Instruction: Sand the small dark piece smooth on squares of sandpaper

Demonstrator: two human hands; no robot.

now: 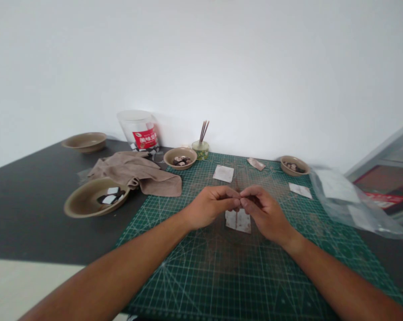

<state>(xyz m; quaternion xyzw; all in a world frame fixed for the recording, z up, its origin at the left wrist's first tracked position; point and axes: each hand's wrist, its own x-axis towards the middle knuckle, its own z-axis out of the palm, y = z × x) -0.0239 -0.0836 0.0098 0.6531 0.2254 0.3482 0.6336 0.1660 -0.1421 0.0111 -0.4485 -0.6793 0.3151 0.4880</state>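
My left hand (214, 205) and my right hand (262, 209) meet over the middle of the green cutting mat (194, 276). Their thumbs and forefingers are pinched together, tip against tip. Whatever lies between the fingertips is hidden or too small to name. Just beneath them a whitish square piece (238, 221) with brown smudges and a dark line down it lies on the mat. Farther back lies a second white square (223, 173). A white rectangular piece (300, 190) is to the right, and a brown-stained scrap (256, 163) rests near the back edge.
Small bowls with dark and pale bits stand at the back, one left (180, 159) and one right (295, 165). Leftward are a brown cloth (134, 171), a larger bowl (84, 203), another bowl (84, 141), a clear tub (139, 131) and a stick-filled jar (201, 149). Plastic bags (351, 200) lie right.
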